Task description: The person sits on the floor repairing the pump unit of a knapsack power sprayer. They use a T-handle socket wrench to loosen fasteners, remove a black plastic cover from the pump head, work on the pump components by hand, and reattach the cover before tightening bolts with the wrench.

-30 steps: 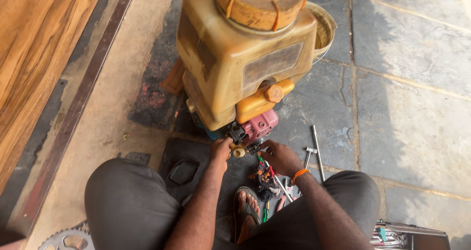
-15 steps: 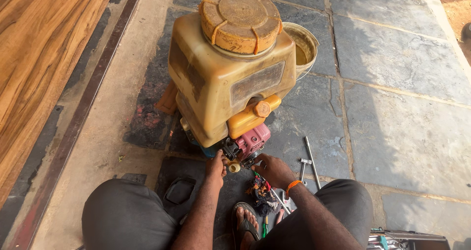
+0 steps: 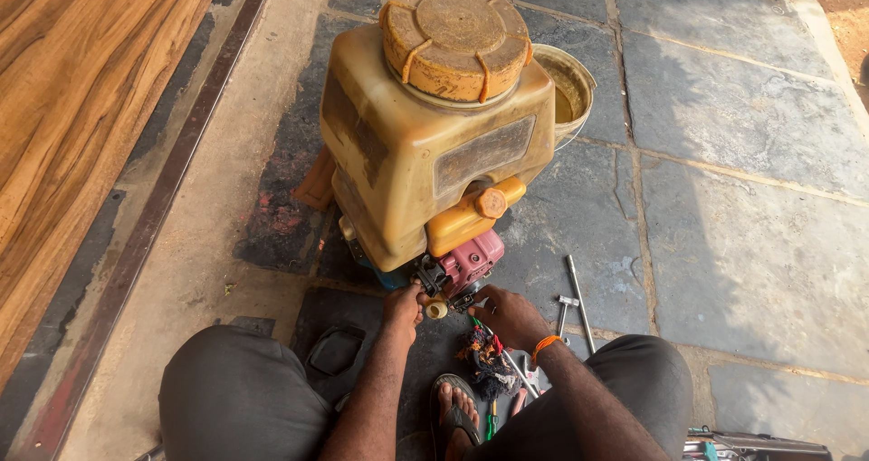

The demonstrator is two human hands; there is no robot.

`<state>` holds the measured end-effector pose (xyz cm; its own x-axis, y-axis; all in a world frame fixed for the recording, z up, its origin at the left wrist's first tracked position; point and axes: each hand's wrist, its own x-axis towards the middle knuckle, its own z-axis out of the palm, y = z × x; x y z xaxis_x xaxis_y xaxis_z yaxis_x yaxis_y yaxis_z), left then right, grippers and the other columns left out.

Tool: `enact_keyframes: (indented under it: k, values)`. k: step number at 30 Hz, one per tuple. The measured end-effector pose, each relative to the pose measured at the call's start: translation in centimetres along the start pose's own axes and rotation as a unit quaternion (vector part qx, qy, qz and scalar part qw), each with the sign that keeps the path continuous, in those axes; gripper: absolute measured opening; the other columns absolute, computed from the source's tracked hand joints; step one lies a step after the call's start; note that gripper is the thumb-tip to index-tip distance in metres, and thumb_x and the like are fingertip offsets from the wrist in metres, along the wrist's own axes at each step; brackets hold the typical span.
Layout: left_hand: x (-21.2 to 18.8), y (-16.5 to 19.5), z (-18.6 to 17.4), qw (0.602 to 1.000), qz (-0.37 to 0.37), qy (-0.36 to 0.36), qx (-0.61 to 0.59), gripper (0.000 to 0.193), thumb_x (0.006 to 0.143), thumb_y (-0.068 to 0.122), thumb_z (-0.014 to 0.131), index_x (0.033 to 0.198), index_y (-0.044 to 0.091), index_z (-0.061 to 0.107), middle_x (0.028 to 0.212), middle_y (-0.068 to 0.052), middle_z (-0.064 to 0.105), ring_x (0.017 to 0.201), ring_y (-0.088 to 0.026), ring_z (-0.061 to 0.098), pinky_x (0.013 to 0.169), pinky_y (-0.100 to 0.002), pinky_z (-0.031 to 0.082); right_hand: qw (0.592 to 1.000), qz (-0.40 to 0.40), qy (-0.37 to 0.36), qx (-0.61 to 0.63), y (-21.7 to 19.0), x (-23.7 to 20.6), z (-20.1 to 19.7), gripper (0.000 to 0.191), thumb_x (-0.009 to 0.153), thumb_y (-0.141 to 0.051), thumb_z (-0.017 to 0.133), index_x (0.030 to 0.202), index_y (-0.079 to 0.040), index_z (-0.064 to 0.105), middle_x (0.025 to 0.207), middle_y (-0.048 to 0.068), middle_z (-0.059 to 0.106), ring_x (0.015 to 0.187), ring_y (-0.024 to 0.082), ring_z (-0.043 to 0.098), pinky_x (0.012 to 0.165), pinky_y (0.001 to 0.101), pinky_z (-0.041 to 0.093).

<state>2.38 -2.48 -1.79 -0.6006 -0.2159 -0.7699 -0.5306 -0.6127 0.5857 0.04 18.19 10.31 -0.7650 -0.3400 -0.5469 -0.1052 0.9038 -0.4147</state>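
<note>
Working at the small pink engine [image 3: 471,264] under the near side of the dirty yellow plastic sprayer tank [image 3: 425,153], the left hand [image 3: 403,305] pinches a brass fitting [image 3: 437,309] while the right hand [image 3: 511,316] grasps adjacent parts; seating it likely needs steady, careful turning.

A grimy mustard-yellow plastic sprayer tank [image 3: 425,162] is wearing a ribbed tan-orange lid [image 3: 455,36] and a brighter yellow-orange side cap [image 3: 491,202]. Beneath it a small magenta-pink engine housing [image 3: 471,258] is showing — black fittings beside it. Grey slate floor slabs [image 3: 742,244] are running in mottled patches; a honey-brown wooden board [image 3: 72,117] is showing dark wavy grain. An orange thread wristband [image 3: 546,343] is glowing against dark grey trousers [image 3: 235,398].
</note>
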Motion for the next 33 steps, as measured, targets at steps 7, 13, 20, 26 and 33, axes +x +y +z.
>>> enact_keyframes:
  k: [7, 13, 20, 26, 33]
  values:
    - [0.55, -0.01, -0.13, 1.000, 0.023, -0.001, -0.017, 0.017, 0.096, 0.025, 0.073, 0.094, 0.009, 0.069, 0.075, 0.004, 0.057, 0.059, -0.006, 0.045, 0.050, -0.022, 0.037, 1.000, -0.002, 0.003, 0.004, 0.06, 0.36, 0.15, 0.047, 0.098, -0.052, 0.059, 0.128, -0.015, 0.063, 0.109, 0.010, 0.077, 0.103, 0.021, 0.074, 0.094, 0.0417, 0.058]
    - [0.33, -0.05, -0.22, 0.999, 0.019, -0.027, -0.004, 0.016, 0.095, 0.022, 0.074, 0.094, 0.008, 0.066, 0.075, 0.003, 0.059, 0.058, -0.005, 0.047, 0.050, -0.022, 0.038, 1.000, 0.002, -0.003, 0.013, -0.02, 0.18, 0.18, 0.048, 0.098, -0.051, 0.059, 0.128, -0.014, 0.063, 0.105, 0.009, 0.078, 0.098, 0.022, 0.077, 0.092, 0.0417, 0.060]
    - [0.14, -0.14, -0.49, 0.999, -0.034, 0.004, -0.031, 0.021, 0.098, 0.031, 0.070, 0.095, 0.010, 0.067, 0.076, 0.004, 0.059, 0.058, -0.005, 0.045, 0.052, -0.021, 0.039, 1.000, -0.013, 0.007, 0.010, 0.19, 0.44, 0.44, 0.048, 0.097, -0.052, 0.061, 0.127, -0.015, 0.064, 0.107, 0.009, 0.076, 0.102, 0.021, 0.074, 0.093, 0.0425, 0.059]
    - [0.43, -0.40, -0.22, 0.999, 0.026, -0.017, -0.007, 0.018, 0.093, 0.024, 0.076, 0.096, 0.008, 0.068, 0.078, 0.002, 0.061, 0.060, -0.006, 0.048, 0.052, -0.023, 0.040, 1.000, 0.007, -0.009, 0.007, 0.27, 0.31, 0.33, 0.048, 0.098, -0.052, 0.058, 0.128, -0.015, 0.063, 0.107, 0.009, 0.078, 0.101, 0.022, 0.077, 0.092, 0.0413, 0.060]
    - [0.31, -0.41, -0.23, 1.000, -0.023, -0.011, -0.010, 0.020, 0.097, 0.030, 0.071, 0.093, 0.011, 0.064, 0.076, 0.003, 0.058, 0.057, -0.006, 0.045, 0.052, -0.022, 0.038, 1.000, -0.006, -0.002, -0.001, 0.17, 0.38, 0.17, 0.047, 0.098, -0.051, 0.059, 0.128, -0.015, 0.063, 0.106, 0.009, 0.078, 0.099, 0.021, 0.076, 0.092, 0.0410, 0.060]
